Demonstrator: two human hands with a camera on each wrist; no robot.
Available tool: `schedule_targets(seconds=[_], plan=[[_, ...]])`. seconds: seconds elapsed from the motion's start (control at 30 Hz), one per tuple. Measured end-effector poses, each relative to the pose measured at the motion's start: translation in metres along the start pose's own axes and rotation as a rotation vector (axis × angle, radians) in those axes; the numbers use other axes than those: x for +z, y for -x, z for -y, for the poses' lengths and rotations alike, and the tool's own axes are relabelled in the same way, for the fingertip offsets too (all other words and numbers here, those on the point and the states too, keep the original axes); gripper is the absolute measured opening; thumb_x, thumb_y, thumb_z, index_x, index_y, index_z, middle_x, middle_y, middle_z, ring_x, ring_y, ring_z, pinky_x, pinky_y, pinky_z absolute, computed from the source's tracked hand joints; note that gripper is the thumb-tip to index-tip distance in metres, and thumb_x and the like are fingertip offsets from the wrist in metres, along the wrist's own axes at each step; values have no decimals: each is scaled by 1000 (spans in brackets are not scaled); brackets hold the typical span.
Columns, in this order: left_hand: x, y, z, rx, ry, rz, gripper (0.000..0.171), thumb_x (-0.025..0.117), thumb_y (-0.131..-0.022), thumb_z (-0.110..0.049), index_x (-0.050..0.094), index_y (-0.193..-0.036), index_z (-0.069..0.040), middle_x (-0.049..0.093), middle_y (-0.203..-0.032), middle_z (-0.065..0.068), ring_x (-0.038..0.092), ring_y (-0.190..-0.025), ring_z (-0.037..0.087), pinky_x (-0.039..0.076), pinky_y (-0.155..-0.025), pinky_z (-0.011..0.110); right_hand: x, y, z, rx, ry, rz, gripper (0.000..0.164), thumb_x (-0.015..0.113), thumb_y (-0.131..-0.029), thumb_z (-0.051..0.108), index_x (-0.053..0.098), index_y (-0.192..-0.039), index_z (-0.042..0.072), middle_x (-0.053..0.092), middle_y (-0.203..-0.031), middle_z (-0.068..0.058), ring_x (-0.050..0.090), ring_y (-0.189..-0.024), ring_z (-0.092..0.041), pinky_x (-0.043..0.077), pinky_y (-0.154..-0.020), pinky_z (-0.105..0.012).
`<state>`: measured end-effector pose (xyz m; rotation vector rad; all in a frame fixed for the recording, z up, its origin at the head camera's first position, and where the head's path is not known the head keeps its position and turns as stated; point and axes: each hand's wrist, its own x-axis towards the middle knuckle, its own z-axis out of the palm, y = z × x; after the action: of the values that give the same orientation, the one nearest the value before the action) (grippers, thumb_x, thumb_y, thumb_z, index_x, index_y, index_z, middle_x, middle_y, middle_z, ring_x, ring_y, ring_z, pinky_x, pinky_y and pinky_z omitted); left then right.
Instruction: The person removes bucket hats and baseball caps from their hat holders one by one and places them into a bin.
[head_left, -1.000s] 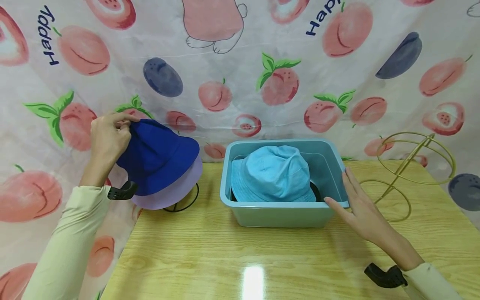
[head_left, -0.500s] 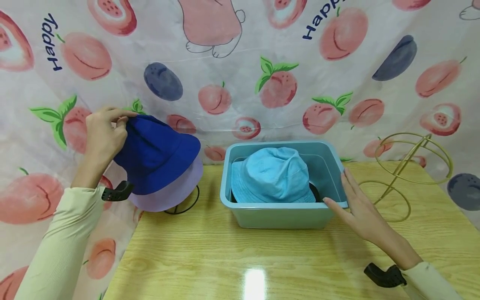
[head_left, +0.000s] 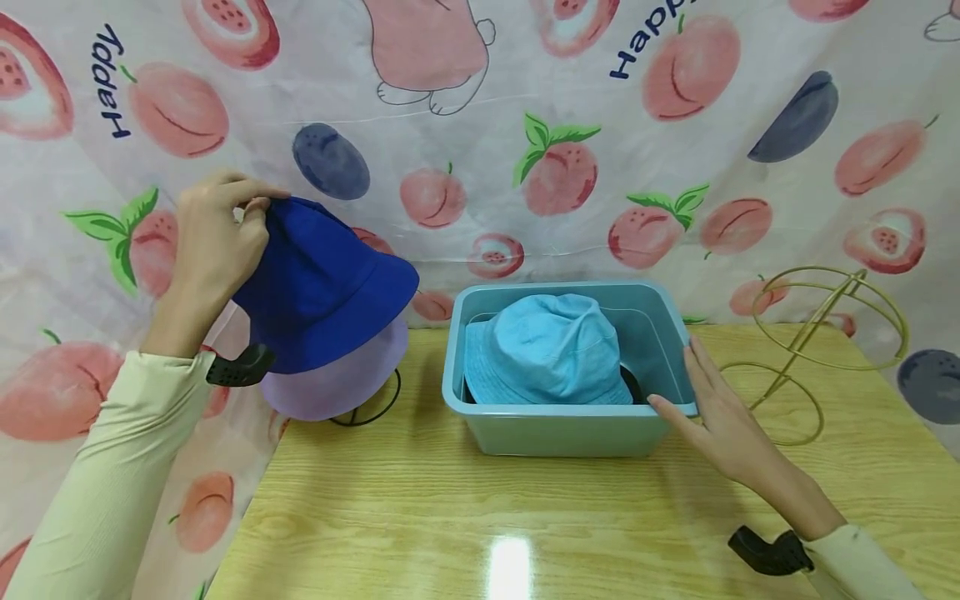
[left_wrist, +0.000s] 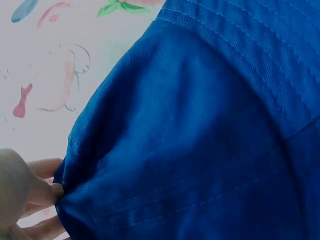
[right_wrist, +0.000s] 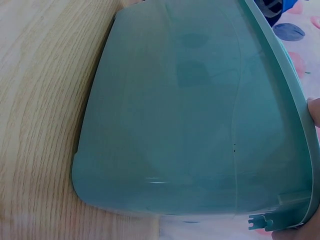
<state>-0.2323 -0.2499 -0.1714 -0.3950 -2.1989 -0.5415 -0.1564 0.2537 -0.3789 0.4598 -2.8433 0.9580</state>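
My left hand (head_left: 221,233) pinches the crown of a dark blue bucket hat (head_left: 322,292) between thumb and fingers. In the left wrist view the pinched cloth of the blue hat (left_wrist: 190,135) shows, with stitched brim above. Below and behind it is a lavender hat (head_left: 337,387), partly covered by the blue one. My right hand (head_left: 723,417) rests on the front right corner of a blue-green plastic bin (head_left: 562,433), fingers straight along the rim. Inside the bin lies a light blue bucket hat (head_left: 551,350), with something black (head_left: 630,383) partly hidden beneath it.
A gold wire stand (head_left: 795,350) is at the right of the wooden table (head_left: 420,517). A black wire base (head_left: 367,408) shows under the lavender hat at the left. A fruit-print cloth (head_left: 465,125) hangs close behind.
My left hand has risen with the blue hat, lifting it higher over the lavender hat, more of which now shows. My right hand stays on the bin.
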Motion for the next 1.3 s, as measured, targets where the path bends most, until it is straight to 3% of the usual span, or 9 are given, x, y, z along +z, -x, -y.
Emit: schedule_targets(seconds=[0.17,0.47,0.67,1.1,1.3], plan=[[-2,-7,-12,32,-3,-7,33,43,-86,6,76,-89,2,66,-85,21,57,-77,30,26,-60,22,-1,0,1,0,-1,3,86,55,-95,38,-1,-152,6,-9,-158,-8,6,-139,-46,18,-95,-73],[-9,-21,-30,81,-25,-28,34,42,-86,2,76,-90,0,66,-83,19,51,-70,23,27,-60,21,-1,1,0,4,-4,5,86,55,-95,38,-1,-151,5,-9,-158,-8,6,-139,-45,18,-95,-72],[-11,-27,-47,78,-18,-8,31,46,-87,0,76,-92,-2,68,-88,17,53,-73,19,29,-62,17,-1,2,0,-3,-5,4,86,55,-95,38,-1,-151,5,-9,-157,-8,5,-139,-45,18,-96,-72],[3,-35,-76,101,60,49,30,47,-88,1,77,-92,-2,68,-87,14,50,-73,14,33,-65,19,-2,1,-2,-10,-13,8,86,56,-95,37,-1,-151,5,-10,-157,-8,4,-140,-44,16,-97,-72],[13,-42,-88,116,91,48,28,50,-88,0,77,-93,-5,70,-88,13,57,-76,23,36,-67,21,-3,0,-1,-9,-10,13,86,55,-95,37,-1,-151,5,-10,-157,-8,5,-139,-45,17,-96,-72]])
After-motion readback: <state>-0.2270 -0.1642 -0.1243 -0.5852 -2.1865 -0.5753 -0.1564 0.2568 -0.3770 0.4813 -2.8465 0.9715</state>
